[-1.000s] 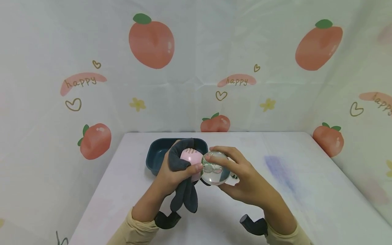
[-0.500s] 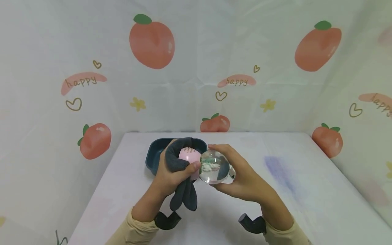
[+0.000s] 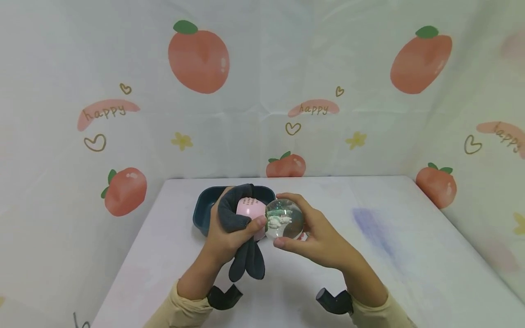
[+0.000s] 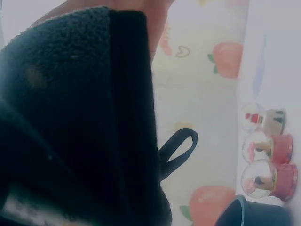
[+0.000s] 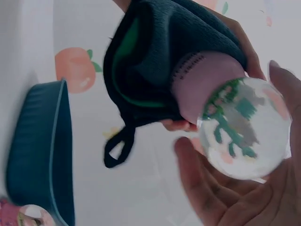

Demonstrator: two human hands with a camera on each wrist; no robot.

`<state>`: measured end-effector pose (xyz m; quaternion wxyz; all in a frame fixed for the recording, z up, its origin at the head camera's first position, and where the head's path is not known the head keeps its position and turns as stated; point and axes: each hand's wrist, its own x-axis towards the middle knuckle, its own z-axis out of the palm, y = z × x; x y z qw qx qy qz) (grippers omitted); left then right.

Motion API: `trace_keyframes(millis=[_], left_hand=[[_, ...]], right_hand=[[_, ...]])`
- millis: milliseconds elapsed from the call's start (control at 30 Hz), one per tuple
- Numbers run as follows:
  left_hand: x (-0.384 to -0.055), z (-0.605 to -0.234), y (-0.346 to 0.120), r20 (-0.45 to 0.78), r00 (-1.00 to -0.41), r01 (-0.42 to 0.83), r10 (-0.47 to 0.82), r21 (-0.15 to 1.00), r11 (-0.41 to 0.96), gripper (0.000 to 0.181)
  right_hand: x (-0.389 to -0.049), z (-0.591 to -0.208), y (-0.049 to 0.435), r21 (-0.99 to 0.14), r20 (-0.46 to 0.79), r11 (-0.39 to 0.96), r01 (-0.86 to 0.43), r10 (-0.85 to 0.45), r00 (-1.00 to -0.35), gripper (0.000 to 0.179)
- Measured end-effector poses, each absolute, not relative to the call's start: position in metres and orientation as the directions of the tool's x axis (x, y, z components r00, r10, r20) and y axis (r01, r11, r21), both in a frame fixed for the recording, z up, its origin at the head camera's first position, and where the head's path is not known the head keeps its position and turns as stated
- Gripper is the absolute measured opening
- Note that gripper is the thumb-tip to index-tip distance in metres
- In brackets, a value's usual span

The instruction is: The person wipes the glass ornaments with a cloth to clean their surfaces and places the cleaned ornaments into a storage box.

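Between the two hands a snow globe lies on its side, its clear ball (image 3: 289, 223) to the right and its pink base (image 3: 251, 208) to the left. My left hand (image 3: 225, 241) grips the base through a dark grey cloth (image 3: 234, 209), whose ends hang down below. My right hand (image 3: 320, 232) holds the ball, thumb at its lower edge and fingers over the top and far side. Inside the ball, white and green shapes show in the right wrist view (image 5: 244, 127). The cloth (image 4: 80, 103) fills much of the left wrist view.
A dark teal bin (image 3: 202, 214) stands behind the left hand on the white table (image 3: 164, 273). In the left wrist view, two red-based snow globes (image 4: 283, 181) and a pale-based snow globe (image 4: 275, 121) stand in a row beside it. A patterned sheet (image 3: 254, 68) hangs behind.
The right hand's fingers have moved off the near face of the ball, and its thumb has come onto the lower edge. The figures inside have turned. Both hands have drifted slightly left.
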<state>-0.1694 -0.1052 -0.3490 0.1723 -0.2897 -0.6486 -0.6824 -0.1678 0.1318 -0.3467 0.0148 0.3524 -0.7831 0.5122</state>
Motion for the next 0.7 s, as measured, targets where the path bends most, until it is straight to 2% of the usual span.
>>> trace_keyframes(millis=[167,400,700], left_hand=[[-0.1695,-0.3502,-0.1039,0.617,-0.773,0.605,0.150,0.787,-0.118,0.053],[-0.1683,-0.3501,-0.1050,0.668,-0.725,0.657,0.167,0.744,-0.121,0.056],[-0.1677,-0.3480,-0.1050,0.646,-0.734,0.622,0.210,0.763,-0.173,0.057]], right_hand=[[-0.1667,-0.3472,0.1291,-0.795,0.397,0.217,-0.566,-0.520,-0.757,0.074],[-0.1647,-0.3440,0.1288,-0.726,0.452,0.264,-0.635,-0.513,-0.730,0.081],[-0.1608,-0.3444,0.1286,-0.653,0.497,0.336,-0.679,-0.487,-0.718,0.089]])
